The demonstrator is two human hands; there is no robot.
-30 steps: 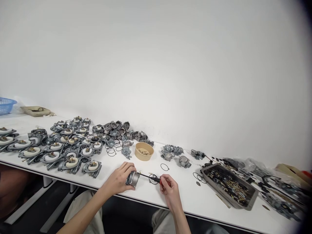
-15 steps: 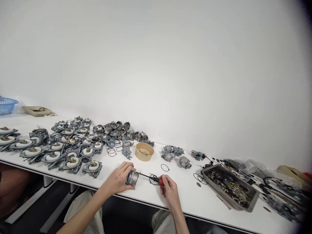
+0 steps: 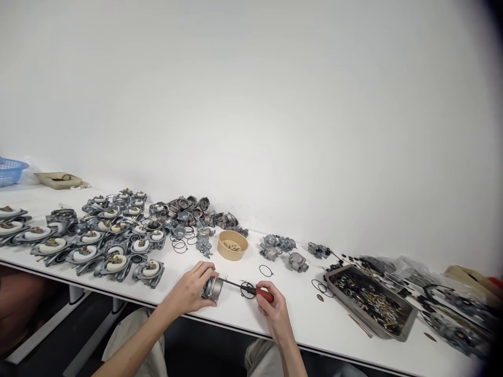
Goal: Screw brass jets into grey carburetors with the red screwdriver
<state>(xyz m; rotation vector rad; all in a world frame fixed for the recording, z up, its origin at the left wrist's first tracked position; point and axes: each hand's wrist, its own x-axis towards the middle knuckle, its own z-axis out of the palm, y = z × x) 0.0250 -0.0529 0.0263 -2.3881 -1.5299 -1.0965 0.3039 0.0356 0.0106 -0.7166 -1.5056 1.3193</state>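
Observation:
My left hand (image 3: 193,288) is closed around a grey metal carburetor (image 3: 212,289) at the front edge of the white table. In my right hand (image 3: 275,309) is a screwdriver (image 3: 264,294) with a red handle, held by the fingers. Its dark shaft points left and its tip meets the upper right side of the carburetor; the exact contact point is too small to make out. A black rubber ring (image 3: 247,290) lies on the table beneath the shaft. Behind the hands stands a tan paper bowl (image 3: 232,254) with small screws in it.
Rows of carburetors with white floats (image 3: 84,254) cover the left side. A pile of grey metal parts (image 3: 192,209) lies by the wall. To the right are several carburetors (image 3: 297,262) and a metal tray (image 3: 387,335) of small brass and black parts. A blue basket (image 3: 11,172) sits far left.
My right fingers have shifted on the screwdriver, so more of its red handle shows. My left hand and the carburetor have hardly moved.

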